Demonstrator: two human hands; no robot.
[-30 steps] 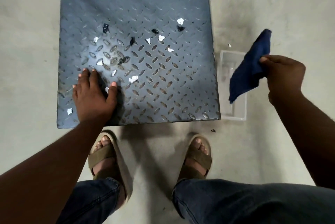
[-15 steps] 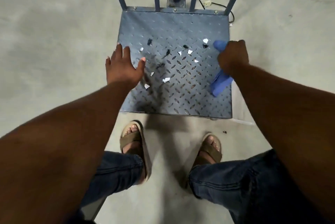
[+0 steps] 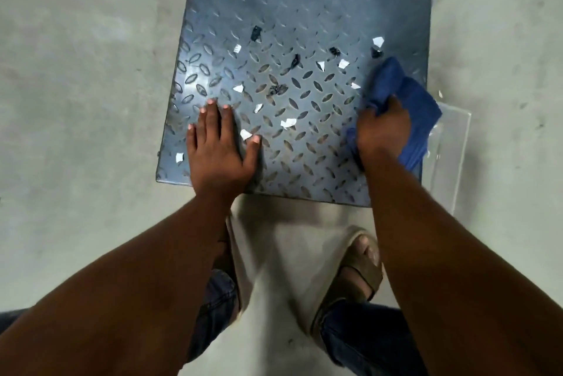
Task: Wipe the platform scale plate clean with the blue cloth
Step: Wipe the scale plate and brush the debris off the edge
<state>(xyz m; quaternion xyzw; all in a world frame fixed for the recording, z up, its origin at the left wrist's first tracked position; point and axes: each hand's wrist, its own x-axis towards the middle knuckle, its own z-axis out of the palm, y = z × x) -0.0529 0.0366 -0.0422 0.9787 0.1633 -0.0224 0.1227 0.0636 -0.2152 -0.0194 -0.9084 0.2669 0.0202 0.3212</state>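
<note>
Now holds the blue cloth (image 3: 408, 98) bunched in the right grip (image 3: 382, 132), at the right edge of the scale plate (image 3: 304, 3). Presses the left grip (image 3: 217, 153) flat and open near the left edge. Probably needs a sweep leftward, toward the paper bits (image 3: 288, 123).

**Tread metal, soft cloth, clear plastic**

The platform scale plate (image 3: 304, 25) is blue-grey metal embossed with raised diamond tread, and it shines towards its left edge. The blue cloth (image 3: 408, 101) looks soft, matt and finely ribbed. On the plate lie white paper scraps (image 3: 288, 123) and glossy black scraps (image 3: 256, 32). The tray (image 3: 451, 144) is clear plastic, and the floor (image 3: 76, 101) is matt grey concrete.
</note>
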